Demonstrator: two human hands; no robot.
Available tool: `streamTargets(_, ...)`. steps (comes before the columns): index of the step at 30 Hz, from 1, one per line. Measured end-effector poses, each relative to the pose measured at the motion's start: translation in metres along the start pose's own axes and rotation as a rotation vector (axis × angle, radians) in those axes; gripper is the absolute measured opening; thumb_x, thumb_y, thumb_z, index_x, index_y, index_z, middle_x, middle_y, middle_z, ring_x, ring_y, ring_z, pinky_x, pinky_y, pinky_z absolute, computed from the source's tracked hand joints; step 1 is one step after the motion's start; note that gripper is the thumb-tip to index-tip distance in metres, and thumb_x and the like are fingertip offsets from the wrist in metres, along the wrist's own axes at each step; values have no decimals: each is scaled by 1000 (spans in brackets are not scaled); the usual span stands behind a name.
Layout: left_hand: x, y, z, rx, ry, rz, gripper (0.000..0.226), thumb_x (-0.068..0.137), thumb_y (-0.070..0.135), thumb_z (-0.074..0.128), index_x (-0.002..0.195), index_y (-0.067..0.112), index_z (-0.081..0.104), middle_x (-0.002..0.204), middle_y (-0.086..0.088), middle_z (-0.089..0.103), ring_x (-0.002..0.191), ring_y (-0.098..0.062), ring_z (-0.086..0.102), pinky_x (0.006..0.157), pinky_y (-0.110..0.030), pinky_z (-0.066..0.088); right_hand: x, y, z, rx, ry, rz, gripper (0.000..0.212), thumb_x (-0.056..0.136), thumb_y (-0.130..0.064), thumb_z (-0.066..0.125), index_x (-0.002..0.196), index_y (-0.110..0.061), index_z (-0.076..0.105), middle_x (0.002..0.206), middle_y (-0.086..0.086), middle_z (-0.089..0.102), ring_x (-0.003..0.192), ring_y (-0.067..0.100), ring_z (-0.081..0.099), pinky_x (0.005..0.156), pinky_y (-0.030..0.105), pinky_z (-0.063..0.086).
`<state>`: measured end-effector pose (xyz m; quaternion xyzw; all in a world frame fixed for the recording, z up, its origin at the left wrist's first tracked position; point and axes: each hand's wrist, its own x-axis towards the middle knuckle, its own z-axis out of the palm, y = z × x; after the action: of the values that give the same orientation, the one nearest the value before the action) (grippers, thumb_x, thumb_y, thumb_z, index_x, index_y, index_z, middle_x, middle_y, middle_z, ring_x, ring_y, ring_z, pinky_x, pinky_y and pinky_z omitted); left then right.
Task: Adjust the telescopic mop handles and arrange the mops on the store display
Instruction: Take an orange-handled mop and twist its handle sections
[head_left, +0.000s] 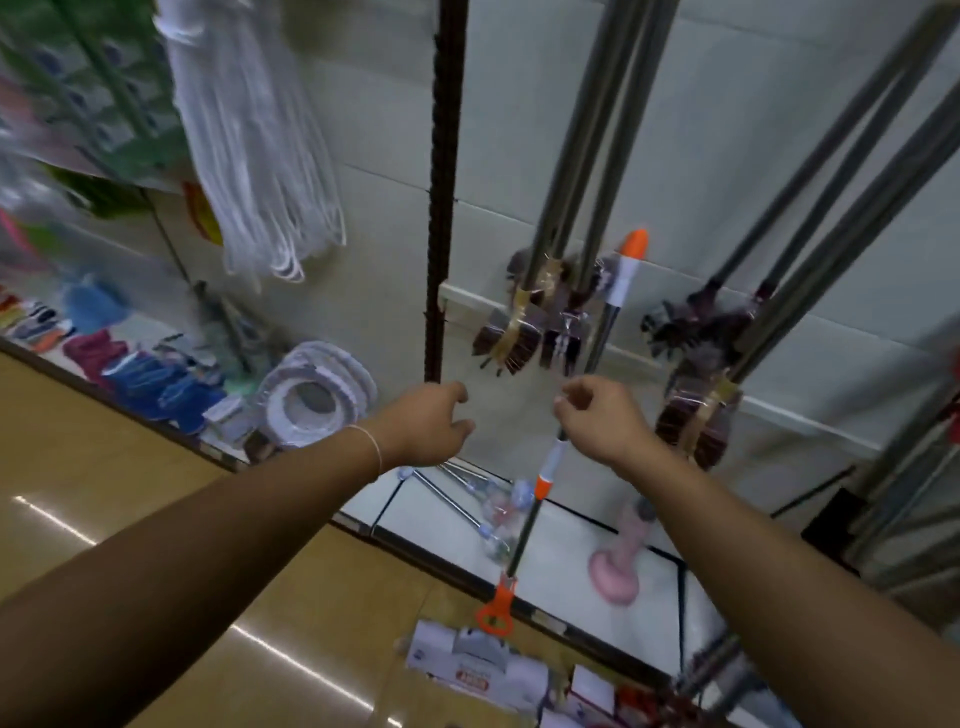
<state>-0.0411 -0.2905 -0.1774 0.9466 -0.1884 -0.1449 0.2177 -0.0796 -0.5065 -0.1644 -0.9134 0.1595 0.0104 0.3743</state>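
Observation:
A telescopic mop handle stands tilted in front of the display wall. It has an orange cap at the top, a white-and-orange collar below my hand and an orange hanging loop at the bottom. My right hand has its fingers curled around the steel tube at mid-height. My left hand hovers about a hand's width to the left of the handle, fingers apart and holding nothing. Motion blur softens the view.
Brooms on grey poles hang just behind the handle, with more brooms to the right. A black slotted upright runs down the wall. White mop heads hang upper left. A pink plunger stands on the low shelf. Boxes lie on the floor.

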Motion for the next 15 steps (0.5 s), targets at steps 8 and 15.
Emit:
streamTargets(8, 58, -2, 59, -17, -126, -7, 47, 95, 32, 53, 136, 8, 47, 127, -18, 61, 116, -32, 57, 95, -34, 46, 44, 74, 49, 24, -26, 221, 34, 92, -22, 60, 122, -7, 64, 113, 12, 69, 111, 28, 61, 86, 21, 40)
streamTargets(15, 108, -8, 107, -88, -199, -6, 46, 95, 27, 53, 137, 9, 46, 130, -17, 59, 117, -32, 56, 95, -34, 45, 101, 108, 56, 73, 63, 345, 36, 94, -23, 59, 126, -7, 59, 112, 12, 68, 110, 29, 61, 91, 26, 42)
